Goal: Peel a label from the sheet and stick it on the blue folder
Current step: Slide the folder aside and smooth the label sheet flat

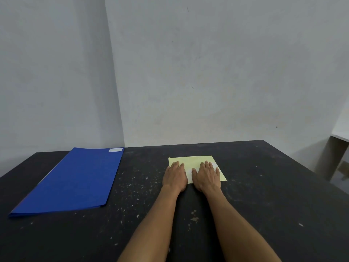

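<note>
Left hand (174, 175) flat, palm down, on the near-left part of the yellow label sheet (194, 160); fingers (177, 164) extended and close together, pressing on paper, nothing gripped; heel of the hand on the black table (264, 195) just past the sheet's near edge.

Right hand (207, 176) flat beside it, palm down on the right half of the sheet; its fingers straight and only slightly spread, thumb angled in toward the left hand; nothing pinched or held. The two hands lie near each other, a narrow strip of pale sheet showing between them; whether a label corner is lifted there, cannot tell.

Sheet lies flat, mid-table toward the far edge, its far strip and right corner uncovered.

Blue folder (75, 180) lies closed and flat on the left side of the table, well apart from the sheet; its far end reaches the table's back edge by the wall (207, 72); a small white label (115, 149) sits at its far right corner.

Bare speckled tabletop between folder and sheet; open surface also right of the sheet and on the near side around both forearms; table's right edge drops off toward a pale shelf (340, 135).
</note>
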